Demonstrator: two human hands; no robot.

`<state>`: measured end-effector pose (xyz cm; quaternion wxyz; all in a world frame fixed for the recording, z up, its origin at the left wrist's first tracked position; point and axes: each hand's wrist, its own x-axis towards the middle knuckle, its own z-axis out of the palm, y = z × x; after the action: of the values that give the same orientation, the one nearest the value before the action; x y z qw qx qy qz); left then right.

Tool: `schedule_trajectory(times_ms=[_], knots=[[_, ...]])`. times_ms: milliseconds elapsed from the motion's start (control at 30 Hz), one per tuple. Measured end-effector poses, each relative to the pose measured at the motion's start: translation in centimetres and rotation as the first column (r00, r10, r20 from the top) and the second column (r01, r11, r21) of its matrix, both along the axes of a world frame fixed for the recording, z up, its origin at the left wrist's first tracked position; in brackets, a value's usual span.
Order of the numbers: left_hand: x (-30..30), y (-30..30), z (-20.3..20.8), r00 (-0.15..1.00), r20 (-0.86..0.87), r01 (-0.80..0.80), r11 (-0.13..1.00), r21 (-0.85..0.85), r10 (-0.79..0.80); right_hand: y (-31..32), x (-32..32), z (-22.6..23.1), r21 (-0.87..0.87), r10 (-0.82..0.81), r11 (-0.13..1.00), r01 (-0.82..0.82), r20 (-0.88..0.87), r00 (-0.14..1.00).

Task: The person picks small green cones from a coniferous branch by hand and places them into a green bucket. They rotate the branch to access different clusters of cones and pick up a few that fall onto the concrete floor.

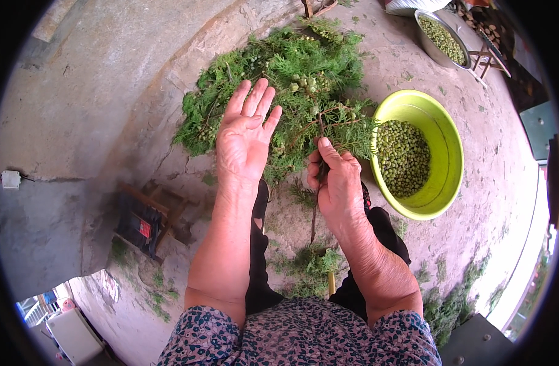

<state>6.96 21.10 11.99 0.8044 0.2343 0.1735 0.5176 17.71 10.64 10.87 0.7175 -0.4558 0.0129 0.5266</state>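
My right hand (339,183) is closed round the woody stem of a leafy evergreen branch (346,125); the bare stem end hangs below my fist. Sprays of green foliage and a few small round cones show above the grip. To its left, my left hand (246,137) is held palm up with the fingers stretched out and nothing on the palm. Beyond both hands lies a heap of cut evergreen branches (279,61), with pale green cones among the leaves. Beside my right hand stands a yellow-green basin (447,152) partly filled with small green cones (403,158).
A metal bowl (423,39) of green cones stands at the far right near a white sack (417,5). A small wooden stool (148,219) is on the left by the grey wall (41,226). Scattered foliage (313,262) lies between my feet on the concrete floor.
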Motion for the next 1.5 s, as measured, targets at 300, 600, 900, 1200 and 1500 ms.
schedule_trajectory(times_ms=[300, 600, 900, 1200, 1500], knots=[[-0.2, 0.3, -0.7, 0.999, 0.046, 0.012, 1.0, -0.013, -0.012, 0.0, 0.0, 0.1, -0.003, 0.009, 1.0, -0.009, -0.013, 1.0], [-0.2, 0.4, -1.5, 0.997, 0.073, -0.029, 0.997, -0.073, 0.035, 0.0, 0.2, 0.0, -0.01, -0.009, 1.0, 0.009, -0.019, 1.0], [0.0, 0.4, -1.6, 0.992, 0.106, -0.057, 0.989, -0.136, 0.071, 0.1, 0.3, -0.2, -0.02, -0.015, 1.0, 0.014, -0.035, 0.999], [0.1, 0.4, -1.7, 0.985, 0.057, -0.145, 0.961, -0.237, 0.163, 0.1, 0.4, -0.1, -0.027, -0.007, 1.0, 0.006, -0.041, 0.999], [-0.2, 0.5, -1.9, 0.981, 0.071, -0.157, 0.953, -0.259, 0.181, 0.1, 0.2, -0.1, -0.023, -0.01, 1.0, 0.009, -0.046, 0.999]])
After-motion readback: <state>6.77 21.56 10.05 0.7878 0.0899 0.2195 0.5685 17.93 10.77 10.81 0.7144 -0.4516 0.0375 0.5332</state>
